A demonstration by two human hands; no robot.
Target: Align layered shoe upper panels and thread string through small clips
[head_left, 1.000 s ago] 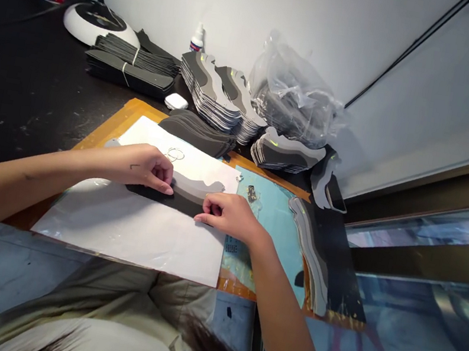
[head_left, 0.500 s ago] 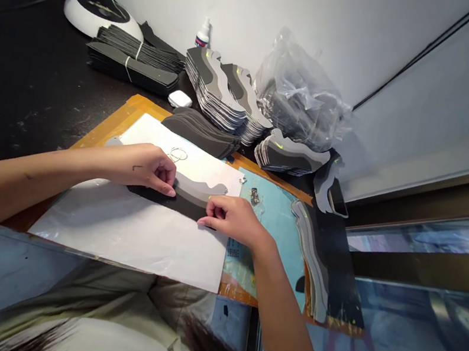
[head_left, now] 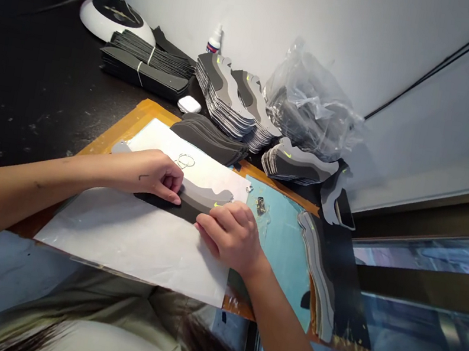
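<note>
A curved grey-and-black shoe upper panel (head_left: pixel 202 195) with a small yellow-green mark lies on a white sheet (head_left: pixel 145 250). My left hand (head_left: pixel 151 175) rests over its left part, thumb and curled fingers pressed together at the black lower band. At the right end, my right hand (head_left: pixel 233 236) has its fingers closed on the lower edge of the panel. Both hands cover parts of it, and what lies under the fingertips is hidden. Thin rubber bands (head_left: pixel 185 161) lie on the sheet just behind my left hand.
Behind the sheet are dark cut pieces (head_left: pixel 209 138), stacked shoe panels (head_left: pixel 224 99), banded black strips (head_left: pixel 143 73) and a plastic bag (head_left: pixel 313 105). More panels (head_left: pixel 317 273) line the right side of the blue mat (head_left: pixel 276 248). A lamp base (head_left: pixel 117 18) stands back left.
My right hand has rolled over, its back now turned up, with its fingertips at the panel's lower edge. My left hand stays on the panel. The whole view has shifted slightly.
</note>
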